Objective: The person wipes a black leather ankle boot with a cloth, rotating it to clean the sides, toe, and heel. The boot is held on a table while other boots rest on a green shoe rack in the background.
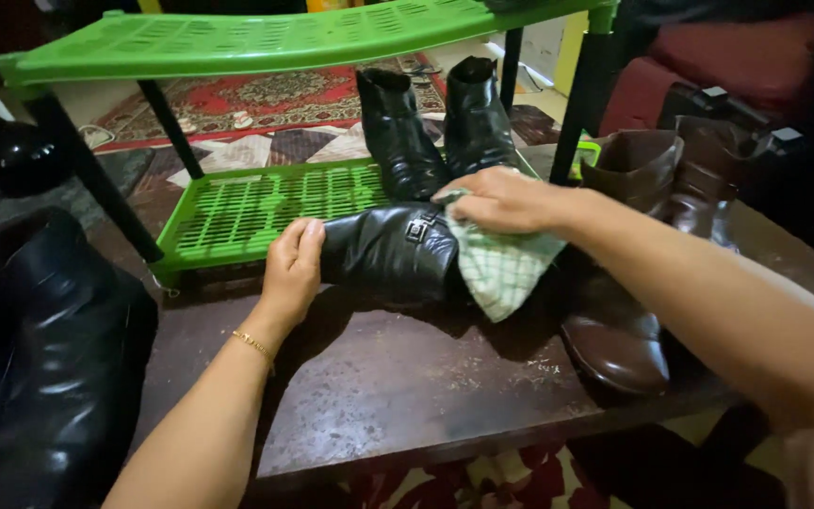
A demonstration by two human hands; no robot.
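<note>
Black boot [388, 253] steadied by left hand [292, 269], cloth [501, 269] gripped in right hand [501, 200]

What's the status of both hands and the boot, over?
Left hand steadies black boot lying on table. Right hand presses checked cloth on it. Brown boots close alongside.

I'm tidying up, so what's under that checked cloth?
The checked cloth lies over the black buckled boot, pressed down by the right hand. The boot's part beneath it is hidden.

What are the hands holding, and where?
The right hand holds a checked cloth by its top, pressed on a black boot. The left hand steadies the boot's end.
</note>
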